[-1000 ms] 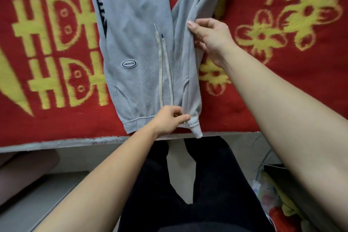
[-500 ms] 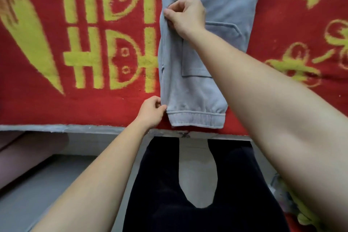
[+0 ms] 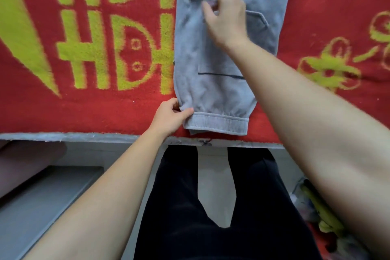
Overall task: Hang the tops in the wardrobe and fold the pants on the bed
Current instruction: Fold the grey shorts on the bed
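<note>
First, left hand [image 3: 169, 117]: pinches the near-left corner of the pants [image 3: 213, 91], thumb on top just above the waistband. Right hand [image 3: 226, 13] is farther up over the grey cloth, fingers loosely bent, gripping nothing; motion blur, contact unclear. Pants lie folded lengthwise on the blanket [image 3: 84, 107], red with yellow figures, waistband toward the bed edge [image 3: 63, 136]. Pocket faces up.

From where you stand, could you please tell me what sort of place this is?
Probably a bedroom, beside a bed: a red blanket with yellow patterns covers a raised surface, grey pants lie on it with the left hand pinching the waistband corner, and the floor shows below its edge.
</note>
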